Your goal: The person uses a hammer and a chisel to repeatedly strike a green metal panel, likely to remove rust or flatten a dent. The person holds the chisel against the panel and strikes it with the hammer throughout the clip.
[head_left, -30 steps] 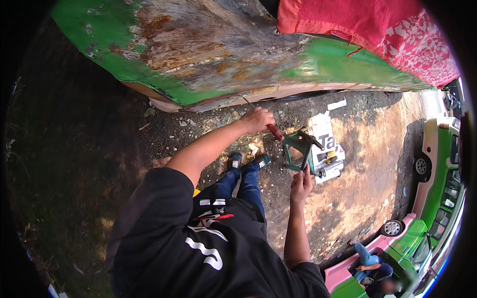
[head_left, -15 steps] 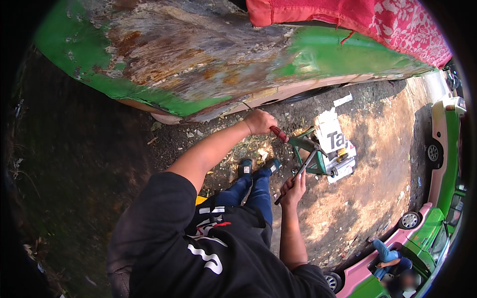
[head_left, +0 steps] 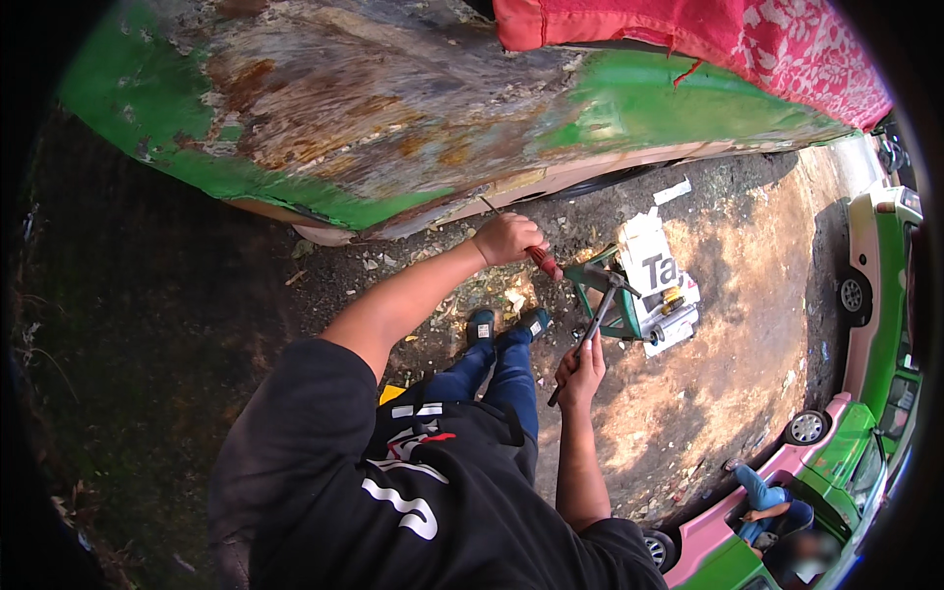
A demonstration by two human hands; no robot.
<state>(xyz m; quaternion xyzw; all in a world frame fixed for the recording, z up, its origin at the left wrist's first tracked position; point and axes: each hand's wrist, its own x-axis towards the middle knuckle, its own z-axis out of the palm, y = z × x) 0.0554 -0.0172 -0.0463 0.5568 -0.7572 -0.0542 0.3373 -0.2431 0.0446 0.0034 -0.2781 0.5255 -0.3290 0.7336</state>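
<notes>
My left hand (head_left: pixel 508 239) is wrapped round a screwdriver with a red handle (head_left: pixel 544 263). Its thin shaft points up and left to the lower edge of a dented green car panel (head_left: pixel 344 118), where the paint is scraped and rusty; whether the tip touches cannot be told. Lower and to the right, my right hand (head_left: pixel 580 376) grips a hammer (head_left: pixel 593 329) by its dark handle. The hammer's head is just right of the screwdriver's butt end, apart from it, and overlaps a green metal stand (head_left: pixel 627 320) behind it.
Beside the stand lie white printed sheets (head_left: pixel 644 241) and a silver cylindrical can (head_left: pixel 674 326). A red patterned cloth (head_left: pixel 708 34) hangs over the car. Paint flakes and leaves litter the dirt. At right are parked green and pink cars (head_left: pixel 865 295), with a person (head_left: pixel 772 511) seated in one doorway.
The screwdriver and my left hand have shifted slightly left, and more of the shaft shows. The hammer's head has moved up a little, standing clear of the screwdriver's handle.
</notes>
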